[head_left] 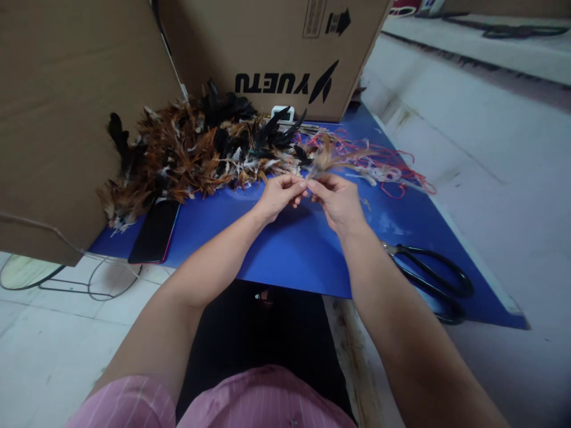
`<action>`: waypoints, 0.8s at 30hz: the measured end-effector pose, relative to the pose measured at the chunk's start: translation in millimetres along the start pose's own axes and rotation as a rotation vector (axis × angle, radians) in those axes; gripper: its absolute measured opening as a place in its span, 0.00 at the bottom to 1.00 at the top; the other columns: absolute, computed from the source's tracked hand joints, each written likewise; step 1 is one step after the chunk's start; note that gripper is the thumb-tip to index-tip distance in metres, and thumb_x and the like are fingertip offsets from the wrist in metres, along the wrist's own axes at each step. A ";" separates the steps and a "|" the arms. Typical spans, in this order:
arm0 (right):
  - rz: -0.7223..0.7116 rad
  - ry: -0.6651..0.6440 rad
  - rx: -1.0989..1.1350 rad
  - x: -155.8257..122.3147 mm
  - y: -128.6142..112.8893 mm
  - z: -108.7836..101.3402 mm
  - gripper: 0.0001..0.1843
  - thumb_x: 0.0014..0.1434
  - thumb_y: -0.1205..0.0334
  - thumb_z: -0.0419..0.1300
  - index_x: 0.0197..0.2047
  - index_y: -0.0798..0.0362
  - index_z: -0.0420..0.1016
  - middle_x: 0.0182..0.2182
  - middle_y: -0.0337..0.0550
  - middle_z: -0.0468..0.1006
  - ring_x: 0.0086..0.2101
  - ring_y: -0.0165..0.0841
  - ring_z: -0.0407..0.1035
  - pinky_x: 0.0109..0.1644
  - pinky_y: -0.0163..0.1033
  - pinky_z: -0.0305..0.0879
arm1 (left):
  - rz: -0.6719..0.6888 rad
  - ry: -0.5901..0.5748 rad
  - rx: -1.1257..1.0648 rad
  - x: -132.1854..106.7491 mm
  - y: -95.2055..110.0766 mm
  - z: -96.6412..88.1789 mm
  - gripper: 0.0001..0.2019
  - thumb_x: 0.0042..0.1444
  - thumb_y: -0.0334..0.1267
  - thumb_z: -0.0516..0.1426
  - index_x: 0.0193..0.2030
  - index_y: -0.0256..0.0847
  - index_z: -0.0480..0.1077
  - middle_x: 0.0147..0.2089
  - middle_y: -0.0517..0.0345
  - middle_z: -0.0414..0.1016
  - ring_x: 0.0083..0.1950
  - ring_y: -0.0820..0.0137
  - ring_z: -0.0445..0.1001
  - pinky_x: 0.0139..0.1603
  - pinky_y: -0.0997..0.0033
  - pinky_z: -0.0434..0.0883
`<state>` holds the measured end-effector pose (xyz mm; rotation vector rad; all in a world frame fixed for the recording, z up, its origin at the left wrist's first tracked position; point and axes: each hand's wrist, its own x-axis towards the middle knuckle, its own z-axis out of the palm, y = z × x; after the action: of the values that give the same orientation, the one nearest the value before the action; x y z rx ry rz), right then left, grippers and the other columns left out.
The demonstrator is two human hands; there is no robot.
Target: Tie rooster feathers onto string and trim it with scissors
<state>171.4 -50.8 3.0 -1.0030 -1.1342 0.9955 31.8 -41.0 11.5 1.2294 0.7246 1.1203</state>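
My left hand [280, 196] and my right hand [338, 199] meet above the blue sheet [294, 249], fingertips pinched together on a small bunch of feathers [322, 159] that fans up and away from them. Just beyond lies a big pile of brown, black and white feathers [187, 151]. A tangle of red and pale strings [383, 163] trails to the right of the bunch.
Black scissors [435, 276] lie on the blue sheet by my right forearm. A dark phone [154, 232] rests at the sheet's left edge. Cardboard boxes [276, 53] stand behind and to the left. Cables [89, 279] lie on the tiled floor.
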 end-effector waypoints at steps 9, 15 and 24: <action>-0.042 0.055 -0.114 0.1 -0.1 2.2 0.14 0.43 0.52 0.70 0.26 0.52 0.74 0.21 0.36 0.73 0.24 0.28 0.65 0.28 0.37 0.61 | 0.015 0.064 0.094 3.0 -8.4 0.1 0.11 0.54 0.41 0.65 0.33 0.34 0.72 0.26 0.64 0.74 0.21 0.84 0.66 0.23 0.81 0.65; -0.038 0.056 -0.066 -0.3 -2.9 3.2 0.14 0.41 0.53 0.71 0.23 0.52 0.74 0.19 0.35 0.72 0.22 0.26 0.62 0.27 0.36 0.60 | 0.012 0.053 0.066 2.9 -7.4 -1.1 0.12 0.51 0.41 0.67 0.33 0.34 0.73 0.26 0.64 0.74 0.20 0.84 0.66 0.22 0.81 0.64; 0.024 -0.010 0.027 -1.1 -1.7 0.5 0.14 0.40 0.54 0.72 0.24 0.53 0.75 0.19 0.34 0.74 0.23 0.26 0.66 0.31 0.36 0.62 | -0.116 -0.051 -0.076 4.5 -12.0 -7.7 0.18 0.45 0.45 0.70 0.35 0.34 0.73 0.28 0.62 0.76 0.21 0.83 0.67 0.23 0.81 0.65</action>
<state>170.9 -52.2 4.5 -0.9931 -1.1160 1.0339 29.5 -33.5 -1.3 1.1334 0.6994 1.0094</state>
